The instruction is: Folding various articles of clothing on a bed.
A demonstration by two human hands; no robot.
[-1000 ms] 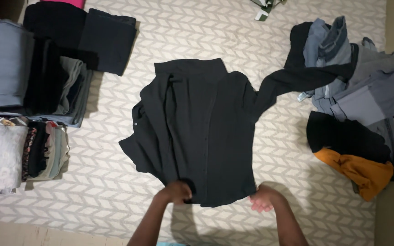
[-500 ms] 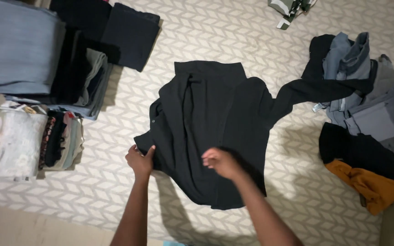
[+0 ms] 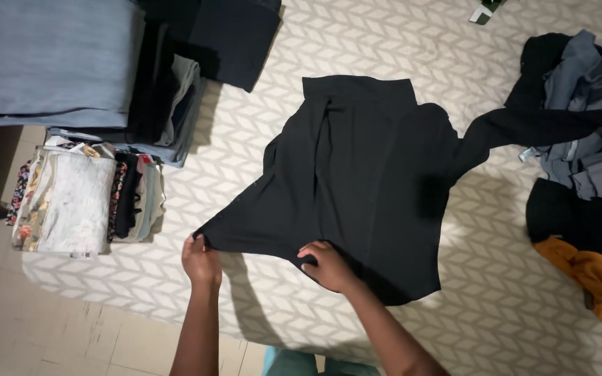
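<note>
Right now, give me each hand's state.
Left hand: shut on a corner of the black shirt.
Right hand: fingers curled, gripping the shirt's lower edge.

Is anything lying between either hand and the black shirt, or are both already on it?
Nothing visible is in the way. The left hand pinches the pulled-out corner of the black shirt, and the right hand rests on its lower edge. Only bare patterned sheet lies around them; the folded stacks sit off to the side.
</note>
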